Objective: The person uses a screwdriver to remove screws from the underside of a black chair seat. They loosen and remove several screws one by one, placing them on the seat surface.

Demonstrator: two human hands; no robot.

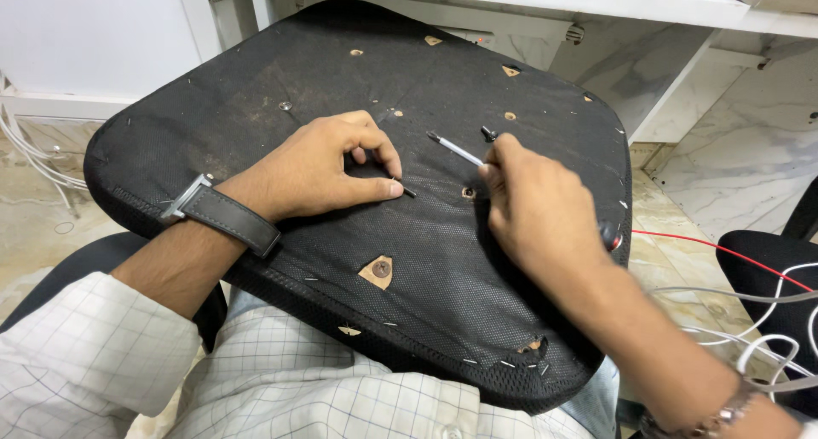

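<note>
Left hand (pixel 328 166) pinches a small black screw (pixel 407 190) against the upturned seat (pixel 213 124) on the lap. Right hand (pixel 537 209) grips a thin metal tool (pixel 454 149), tip just above the seat's middle.

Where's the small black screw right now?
The black screw is pinched at the left hand's fingertips, on the black seat underside near its middle, just left of a screw hole and the right hand.
</note>
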